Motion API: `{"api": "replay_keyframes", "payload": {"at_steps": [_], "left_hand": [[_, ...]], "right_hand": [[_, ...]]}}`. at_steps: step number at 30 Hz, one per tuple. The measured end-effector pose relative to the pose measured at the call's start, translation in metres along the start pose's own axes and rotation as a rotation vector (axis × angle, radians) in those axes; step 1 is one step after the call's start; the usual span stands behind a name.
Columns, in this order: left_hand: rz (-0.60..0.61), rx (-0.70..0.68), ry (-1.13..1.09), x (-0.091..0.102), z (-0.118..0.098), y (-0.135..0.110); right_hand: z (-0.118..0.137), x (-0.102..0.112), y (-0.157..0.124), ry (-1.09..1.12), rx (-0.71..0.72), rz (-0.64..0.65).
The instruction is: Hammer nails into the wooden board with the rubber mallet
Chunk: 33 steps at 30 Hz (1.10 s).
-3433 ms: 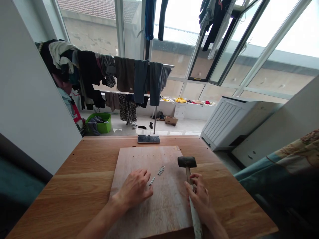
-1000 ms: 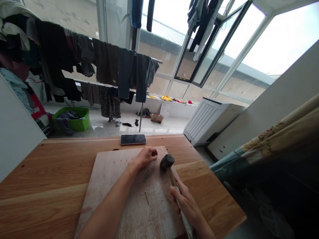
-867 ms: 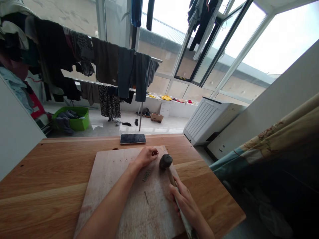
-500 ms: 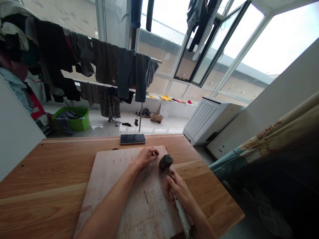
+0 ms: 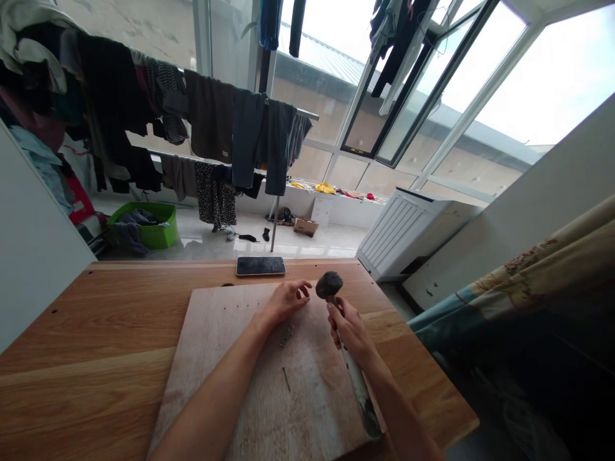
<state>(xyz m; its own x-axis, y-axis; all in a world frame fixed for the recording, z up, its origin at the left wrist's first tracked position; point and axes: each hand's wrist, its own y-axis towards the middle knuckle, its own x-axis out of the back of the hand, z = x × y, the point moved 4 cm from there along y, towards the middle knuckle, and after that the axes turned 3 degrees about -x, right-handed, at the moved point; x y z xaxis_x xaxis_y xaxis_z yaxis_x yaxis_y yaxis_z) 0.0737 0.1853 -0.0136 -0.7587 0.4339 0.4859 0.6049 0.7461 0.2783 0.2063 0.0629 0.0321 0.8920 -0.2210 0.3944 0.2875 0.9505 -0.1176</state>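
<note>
A pale wooden board [image 5: 216, 358] lies on a brown wooden table [image 5: 96, 346]. My left hand [image 5: 287, 299] rests near the board's far edge, fingers pinched together on something too small to make out. My right hand [image 5: 350, 331] grips the handle of a black-headed mallet [image 5: 328, 284], high up near the head, which is raised just right of my left fingertips. A few loose nails [image 5: 287, 334] lie on the board behind my left hand, and a single nail [image 5: 286, 379] lies nearer to me.
A dark phone [image 5: 260, 265] lies flat at the table's far edge. Beyond are a clothes rack with hanging garments [image 5: 230, 134], a green basin [image 5: 144, 224] on the floor, a white slatted unit [image 5: 408, 230] and a patterned curtain [image 5: 528, 282] at right.
My right hand slid up the handle toward the mallet head and lifted it off the board. My left hand stayed pinched at the far edge.
</note>
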Motion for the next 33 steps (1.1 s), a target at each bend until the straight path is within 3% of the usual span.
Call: {"api": "replay_keyframes", "payload": {"at_steps": [5, 14, 21, 26, 31, 33], "left_hand": [[-0.012, -0.019, -0.010, -0.001, 0.001, 0.000], [-0.026, -0.018, 0.015, 0.000, 0.001, 0.000], [0.020, -0.010, 0.024, -0.003, 0.003, -0.001], [-0.001, -0.026, 0.157, 0.021, -0.010, -0.002], [0.302, 0.016, 0.403, 0.043, -0.030, -0.029], [0.338, 0.023, 0.440, 0.043, -0.036, -0.042]], "right_hand": [[0.012, -0.009, 0.001, -0.025, 0.013, -0.032], [0.007, -0.017, 0.001, -0.132, -0.005, -0.016], [-0.004, -0.016, -0.005, 0.020, -0.011, 0.004], [-0.023, -0.011, -0.015, -0.024, -0.075, -0.005], [-0.038, -0.010, -0.024, -0.150, -0.115, 0.061], [-0.042, -0.007, -0.031, -0.161, -0.131, 0.085]]}}
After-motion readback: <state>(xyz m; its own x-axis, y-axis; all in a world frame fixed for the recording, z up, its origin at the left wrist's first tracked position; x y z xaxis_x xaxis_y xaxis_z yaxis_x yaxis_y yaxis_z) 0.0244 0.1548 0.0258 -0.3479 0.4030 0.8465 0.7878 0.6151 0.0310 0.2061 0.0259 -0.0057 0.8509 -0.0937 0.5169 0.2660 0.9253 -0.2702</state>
